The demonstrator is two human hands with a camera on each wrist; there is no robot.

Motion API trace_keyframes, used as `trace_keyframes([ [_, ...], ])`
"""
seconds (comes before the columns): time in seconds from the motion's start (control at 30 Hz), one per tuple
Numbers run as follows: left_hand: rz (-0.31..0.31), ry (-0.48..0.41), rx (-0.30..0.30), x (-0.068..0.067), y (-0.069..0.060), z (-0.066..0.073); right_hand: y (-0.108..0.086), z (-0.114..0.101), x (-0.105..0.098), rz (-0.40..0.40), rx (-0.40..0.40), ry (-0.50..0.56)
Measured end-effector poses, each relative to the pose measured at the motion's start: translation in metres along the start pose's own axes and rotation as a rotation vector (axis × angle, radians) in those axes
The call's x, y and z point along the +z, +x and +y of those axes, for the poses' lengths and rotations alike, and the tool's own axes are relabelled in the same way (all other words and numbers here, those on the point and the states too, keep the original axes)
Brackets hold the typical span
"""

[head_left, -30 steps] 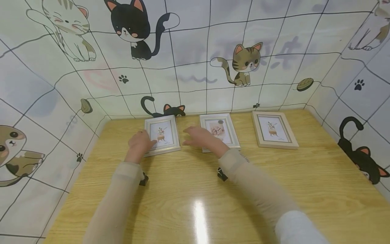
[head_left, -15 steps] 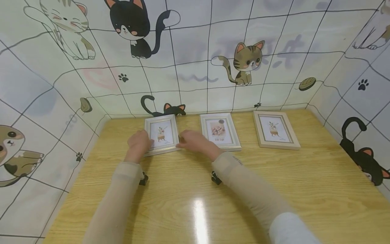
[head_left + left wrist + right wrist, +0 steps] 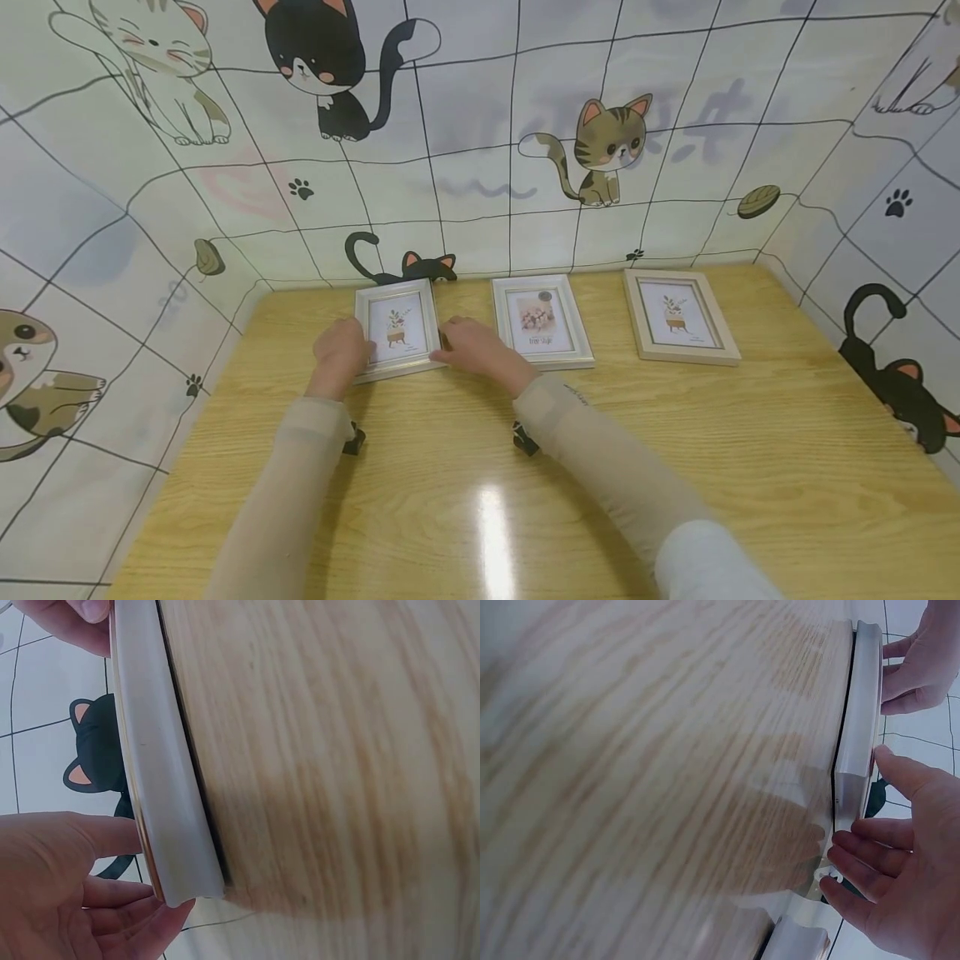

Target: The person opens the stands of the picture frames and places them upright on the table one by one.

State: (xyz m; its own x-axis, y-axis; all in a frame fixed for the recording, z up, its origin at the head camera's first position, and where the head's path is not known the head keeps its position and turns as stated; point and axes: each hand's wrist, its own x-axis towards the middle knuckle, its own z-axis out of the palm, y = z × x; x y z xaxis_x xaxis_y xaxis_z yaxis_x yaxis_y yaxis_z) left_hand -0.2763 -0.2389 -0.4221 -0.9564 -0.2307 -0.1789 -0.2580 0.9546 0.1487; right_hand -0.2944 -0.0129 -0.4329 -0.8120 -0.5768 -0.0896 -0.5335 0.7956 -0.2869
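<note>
A white picture frame with a thin gold line lies flat at the back left of the table, showing a potted-plant picture. My left hand grips its left side; in the left wrist view the thumb is on the upper rim of the picture frame and the fingers are at the corner. At the right side, my right hand holds the same frame. The right wrist view has the thumb on the rim and the fingers against the side of the picture frame. Some fingertips are hidden in the head view.
Just right of my right hand lies a second white picture frame with a flower picture. A light wood picture frame lies farther right. Cat-patterned walls border the wooden table at the back and both sides.
My right hand has moved left from above the gap between the two white frames onto the left frame's right side. The left hand and the frames stay in place.
</note>
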Motion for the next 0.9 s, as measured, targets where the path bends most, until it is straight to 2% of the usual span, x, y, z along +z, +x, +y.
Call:
trace_keyframes([
  [0.5, -0.012, 0.003, -0.031, -0.0017, 0.0039, -0.0019, 0.0062, -0.0051, 0.0038, 0.094, 0.055, 0.002],
  [0.7, -0.026, -0.008, -0.041, -0.0023, 0.0043, -0.0035, 0.0063, -0.0071, 0.0034, 0.1, 0.059, 0.014],
  [0.9, -0.007, -0.028, -0.034, 0.0009, 0.0042, -0.0053, 0.0049, -0.0074, 0.0043, 0.097, 0.072, 0.046],
])
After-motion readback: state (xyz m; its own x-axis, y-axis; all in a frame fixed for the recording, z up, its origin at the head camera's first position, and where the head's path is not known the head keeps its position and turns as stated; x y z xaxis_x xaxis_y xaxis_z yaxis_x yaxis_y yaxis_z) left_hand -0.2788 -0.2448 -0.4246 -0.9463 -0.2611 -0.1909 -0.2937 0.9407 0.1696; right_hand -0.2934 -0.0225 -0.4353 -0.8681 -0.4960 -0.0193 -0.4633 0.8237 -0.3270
